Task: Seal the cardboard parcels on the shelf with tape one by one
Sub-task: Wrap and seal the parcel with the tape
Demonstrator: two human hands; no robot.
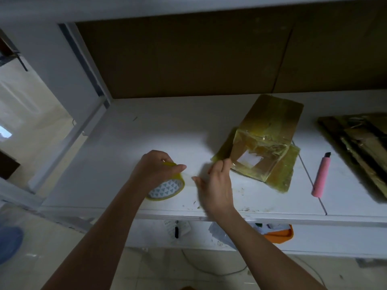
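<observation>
A roll of clear yellowish tape (pixel 167 188) with a triangle-patterned core rests on the white shelf (pixel 125 143), and my left hand (pixel 155 170) grips it from above. A strip of tape runs from the roll to the right. My right hand (pixel 216 183) pinches the free end of that strip, just left of a cardboard parcel (pixel 266 147). The parcel lies tilted, heavily wrapped in shiny yellow tape, with a white label on its near face. My right fingertips sit close to the parcel's lower left corner; whether they touch it is unclear.
A pink utility knife (pixel 321 174) lies right of the parcel. Flattened cardboard pieces (pixel 360 147) are stacked at the far right. Large brown boxes (pixel 188 59) fill the back of the shelf. Below the shelf edge sit papers and an orange container (pixel 278 234).
</observation>
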